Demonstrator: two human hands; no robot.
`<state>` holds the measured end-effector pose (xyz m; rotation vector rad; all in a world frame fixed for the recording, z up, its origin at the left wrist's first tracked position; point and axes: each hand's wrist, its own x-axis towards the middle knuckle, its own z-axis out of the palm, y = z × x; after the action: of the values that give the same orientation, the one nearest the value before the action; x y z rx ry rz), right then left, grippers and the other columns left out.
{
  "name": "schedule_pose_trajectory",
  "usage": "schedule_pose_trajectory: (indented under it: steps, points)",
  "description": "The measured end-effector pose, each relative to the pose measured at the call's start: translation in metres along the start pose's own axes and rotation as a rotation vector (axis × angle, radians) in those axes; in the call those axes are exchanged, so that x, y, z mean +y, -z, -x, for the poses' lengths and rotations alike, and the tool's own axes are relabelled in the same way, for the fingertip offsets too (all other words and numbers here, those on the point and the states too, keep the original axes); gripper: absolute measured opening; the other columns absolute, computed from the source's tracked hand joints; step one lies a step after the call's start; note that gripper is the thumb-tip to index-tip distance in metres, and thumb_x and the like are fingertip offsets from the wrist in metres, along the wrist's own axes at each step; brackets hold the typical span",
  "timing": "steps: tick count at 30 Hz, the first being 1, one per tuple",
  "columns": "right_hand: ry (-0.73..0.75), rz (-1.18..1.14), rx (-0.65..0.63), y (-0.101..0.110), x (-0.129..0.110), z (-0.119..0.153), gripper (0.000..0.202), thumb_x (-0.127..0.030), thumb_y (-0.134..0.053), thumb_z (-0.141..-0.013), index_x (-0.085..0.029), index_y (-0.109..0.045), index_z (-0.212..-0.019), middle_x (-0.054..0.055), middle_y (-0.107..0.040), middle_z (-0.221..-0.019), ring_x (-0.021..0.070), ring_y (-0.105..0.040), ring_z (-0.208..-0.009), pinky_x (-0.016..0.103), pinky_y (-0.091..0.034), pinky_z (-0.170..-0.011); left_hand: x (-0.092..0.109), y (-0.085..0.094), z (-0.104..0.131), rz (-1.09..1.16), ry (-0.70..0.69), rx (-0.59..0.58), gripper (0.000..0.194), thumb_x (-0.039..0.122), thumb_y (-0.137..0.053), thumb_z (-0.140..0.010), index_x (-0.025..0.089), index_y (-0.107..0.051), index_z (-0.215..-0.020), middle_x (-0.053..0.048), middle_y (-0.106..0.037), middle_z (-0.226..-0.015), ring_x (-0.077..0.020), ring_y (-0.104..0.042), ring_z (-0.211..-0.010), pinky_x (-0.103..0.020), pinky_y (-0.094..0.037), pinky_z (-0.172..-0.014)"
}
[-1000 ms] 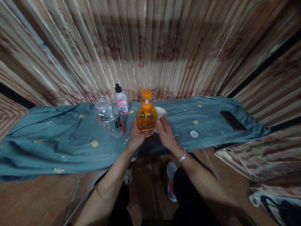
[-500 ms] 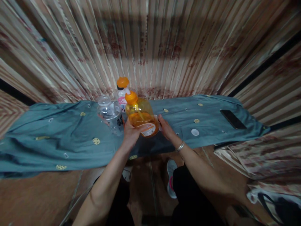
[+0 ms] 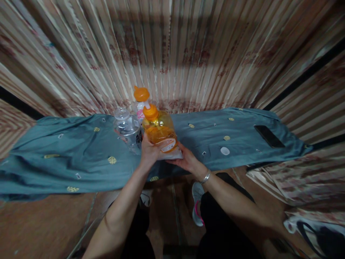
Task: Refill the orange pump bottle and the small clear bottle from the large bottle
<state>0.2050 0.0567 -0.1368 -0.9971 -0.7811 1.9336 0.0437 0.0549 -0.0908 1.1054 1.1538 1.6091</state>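
My left hand is wrapped round the lower left side of a pump bottle, a clear one with orange liquid, an orange pump top and an oval label. The bottle is tilted, its base towards me. My right hand is at the lower right of the base, fingers curled under it, pressing a white tissue against the bottom. Left of the pump bottle is a clear empty plastic bottle with black lettering. Behind the pump top, a bottle with a pink label is partly hidden.
A teal cloth with pineapple prints covers the long bench. On its right part lie a white round lid and a black phone. A pleated curtain hangs behind. Tiled floor and my shoes show below.
My right hand has moved from the bottle's right side to beneath its base, bringing the white tissue along. The pump bottle has turned slightly in my left hand.
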Motion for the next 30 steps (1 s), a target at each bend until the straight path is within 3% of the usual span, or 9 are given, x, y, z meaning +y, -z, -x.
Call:
schedule_pose_trajectory:
  steps: [3,7,10,14,18,21,26,28,30]
  points:
    - [0.135,0.088,0.109,0.009,-0.005,-0.003,0.031,-0.053,-0.078,-0.084,-0.026,-0.074,-0.098,0.007,-0.083,-0.102,0.0299,-0.077,-0.103,0.049,-0.064,-0.093,-0.004,0.0,0.0,-0.031,0.003,0.041,0.079,0.041,-0.105,-0.051,0.022,-0.066,-0.117,-0.008,-0.083,-0.116,-0.0303,-0.082,-0.103,-0.048,-0.067,-0.098]
    - [0.283,0.166,0.197,0.014,-0.017,-0.007,0.033,-0.053,-0.083,-0.075,-0.024,-0.075,-0.091,0.001,-0.08,-0.091,0.0245,-0.073,-0.095,0.039,-0.059,-0.092,-0.003,-0.004,0.0,0.004,0.007,0.004,0.081,0.038,-0.106,-0.05,0.021,-0.064,-0.118,-0.01,-0.083,-0.117,-0.0313,-0.082,-0.106,-0.049,-0.067,-0.099]
    - [0.497,0.357,0.252,0.01,-0.031,-0.004,0.035,-0.057,-0.079,-0.076,-0.024,-0.077,-0.087,-0.001,-0.077,-0.086,0.0231,-0.069,-0.092,0.037,-0.057,-0.093,-0.004,-0.009,0.001,0.003,0.018,-0.029,0.079,0.037,-0.105,-0.05,0.02,-0.065,-0.116,-0.011,-0.082,-0.118,-0.0322,-0.081,-0.109,-0.05,-0.065,-0.102]
    - [0.654,0.444,0.25,-0.001,-0.055,0.012,0.036,-0.06,-0.072,-0.086,-0.024,-0.078,-0.089,0.001,-0.077,-0.088,0.0249,-0.069,-0.093,0.038,-0.057,-0.09,-0.013,-0.014,0.001,-0.032,0.031,-0.042,0.078,0.036,-0.105,-0.05,0.02,-0.064,-0.114,-0.01,-0.081,-0.117,-0.0318,-0.08,-0.109,-0.052,-0.063,-0.105]
    - [0.804,0.469,0.232,-0.018,-0.084,0.042,0.043,-0.066,-0.066,-0.096,-0.026,-0.08,-0.104,0.005,-0.08,-0.106,0.0313,-0.071,-0.113,0.046,-0.058,-0.103,-0.021,-0.02,0.002,-0.032,0.036,-0.062,0.078,0.035,-0.105,-0.051,0.021,-0.064,-0.115,-0.009,-0.08,-0.118,-0.0308,-0.078,-0.109,-0.052,-0.062,-0.106]
    - [0.915,0.606,0.173,-0.033,-0.1,0.061,0.052,-0.071,-0.056,-0.102,-0.029,-0.08,-0.12,0.007,-0.078,-0.129,0.0336,-0.061,-0.142,0.054,-0.049,-0.121,-0.026,-0.027,0.004,-0.028,0.045,-0.076,0.077,0.033,-0.105,-0.05,0.022,-0.064,-0.114,-0.008,-0.08,-0.115,-0.0303,-0.078,-0.108,-0.052,-0.062,-0.105]
    - [1.001,0.816,0.142,-0.036,-0.101,0.053,0.058,-0.072,-0.046,-0.106,-0.032,-0.075,-0.137,0.007,-0.066,-0.156,0.0291,-0.047,-0.16,0.053,-0.035,-0.133,-0.032,-0.034,0.007,-0.013,0.064,-0.082,0.077,0.033,-0.105,-0.049,0.023,-0.064,-0.114,-0.008,-0.079,-0.116,-0.0307,-0.078,-0.107,-0.053,-0.063,-0.102]
    - [0.983,0.808,0.173,-0.024,-0.096,0.037,0.058,-0.072,-0.048,-0.105,-0.029,-0.076,-0.133,0.008,-0.068,-0.154,0.0292,-0.05,-0.156,0.051,-0.037,-0.131,-0.034,-0.035,0.007,0.001,0.069,-0.098,0.077,0.036,-0.104,-0.051,0.023,-0.064,-0.116,-0.009,-0.079,-0.116,-0.0306,-0.079,-0.106,-0.054,-0.064,-0.102]
    - [0.893,0.73,0.183,-0.008,-0.09,0.019,0.053,-0.071,-0.055,-0.1,-0.027,-0.079,-0.118,0.008,-0.077,-0.134,0.0292,-0.062,-0.141,0.047,-0.046,-0.123,-0.035,-0.034,0.007,0.005,0.071,-0.107,0.077,0.036,-0.104,-0.052,0.022,-0.064,-0.116,-0.01,-0.08,-0.116,-0.0304,-0.079,-0.104,-0.054,-0.064,-0.102]
